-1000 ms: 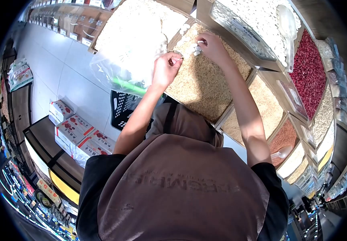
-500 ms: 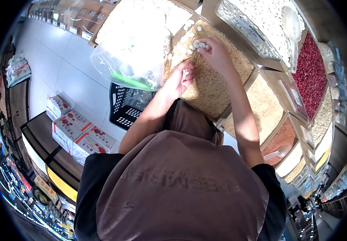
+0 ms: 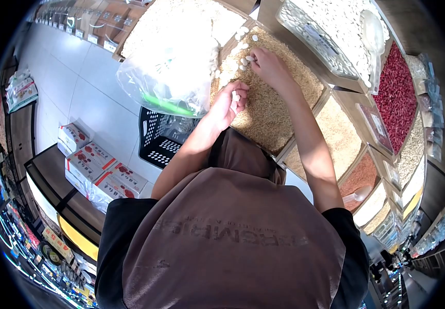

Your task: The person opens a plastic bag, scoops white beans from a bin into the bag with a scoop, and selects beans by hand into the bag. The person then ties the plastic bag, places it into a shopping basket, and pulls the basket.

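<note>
My left hand [image 3: 228, 104] is half curled, palm turned up, with white beans [image 3: 235, 98] held in its fingers. Just up and to the right, my right hand [image 3: 269, 68] is closed in a pinch over the bin of tan grain [image 3: 266, 110]. A large white bean [image 3: 249, 58] shows at its fingertips; whether more sit inside the fingers is hidden. Several loose white beans [image 3: 243, 67] lie on the grain along the bin's upper left side. A clear plastic bag [image 3: 155, 87] with a green strip stands left of my left hand, its upper part washed out by glare.
A black perforated basket [image 3: 150, 134] is below the bag. White beans with a clear scoop [image 3: 373, 36] fill the upper right bin, beside dark red beans [image 3: 397, 98]. Another scoop [image 3: 357, 194] rests in reddish grain. Printed boxes [image 3: 91, 160] stand at the left.
My right hand has closed its fingers and shifted slightly left; the cluster of white beans at its fingertips is now mostly out of sight. My left hand stays nearly in place.
</note>
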`<action>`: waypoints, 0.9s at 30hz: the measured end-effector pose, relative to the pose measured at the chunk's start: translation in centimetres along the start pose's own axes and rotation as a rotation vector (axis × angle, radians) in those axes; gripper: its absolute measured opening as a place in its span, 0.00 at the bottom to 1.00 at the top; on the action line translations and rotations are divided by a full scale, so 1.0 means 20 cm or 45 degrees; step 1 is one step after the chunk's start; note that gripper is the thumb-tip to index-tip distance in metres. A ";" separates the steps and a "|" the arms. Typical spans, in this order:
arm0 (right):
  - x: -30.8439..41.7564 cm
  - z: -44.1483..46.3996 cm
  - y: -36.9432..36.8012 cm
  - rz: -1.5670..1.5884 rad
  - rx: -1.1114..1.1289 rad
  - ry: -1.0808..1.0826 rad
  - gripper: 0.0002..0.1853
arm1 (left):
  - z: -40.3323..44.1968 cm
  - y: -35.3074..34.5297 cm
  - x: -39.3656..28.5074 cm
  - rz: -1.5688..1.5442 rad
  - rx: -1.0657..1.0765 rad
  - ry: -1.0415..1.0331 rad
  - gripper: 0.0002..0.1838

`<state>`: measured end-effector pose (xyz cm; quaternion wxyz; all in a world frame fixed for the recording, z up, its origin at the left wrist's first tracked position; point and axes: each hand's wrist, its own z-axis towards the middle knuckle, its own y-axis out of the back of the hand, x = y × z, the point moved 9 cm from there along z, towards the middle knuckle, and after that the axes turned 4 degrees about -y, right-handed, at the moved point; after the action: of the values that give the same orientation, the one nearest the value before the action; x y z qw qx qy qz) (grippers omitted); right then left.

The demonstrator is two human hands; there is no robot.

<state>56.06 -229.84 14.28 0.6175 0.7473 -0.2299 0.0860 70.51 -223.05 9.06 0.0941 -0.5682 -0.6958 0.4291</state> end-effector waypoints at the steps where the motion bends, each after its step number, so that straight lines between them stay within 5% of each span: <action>1: 0.01 0.00 0.02 0.002 -0.002 -0.002 0.12 | 0.00 0.00 0.00 0.003 0.000 0.001 0.13; 7: 0.00 0.00 -0.02 0.016 0.038 0.005 0.10 | 0.00 0.01 0.03 -0.034 0.066 0.022 0.14; 12: 0.01 -0.13 0.12 0.273 -0.296 0.134 0.09 | 0.00 0.00 0.05 -0.128 0.183 0.025 0.16; 19: 0.02 -0.21 0.07 0.084 -0.175 0.012 0.10 | 0.01 0.04 0.10 -0.187 0.187 0.052 0.18; 27: 0.38 -0.20 -0.09 0.197 0.009 0.404 0.12 | -0.11 0.18 0.05 -0.060 0.064 -0.006 0.16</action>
<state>64.12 -227.63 16.70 0.6351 0.7065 -0.1861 0.2509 74.10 -221.04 7.59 0.1168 -0.5480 -0.6983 0.4455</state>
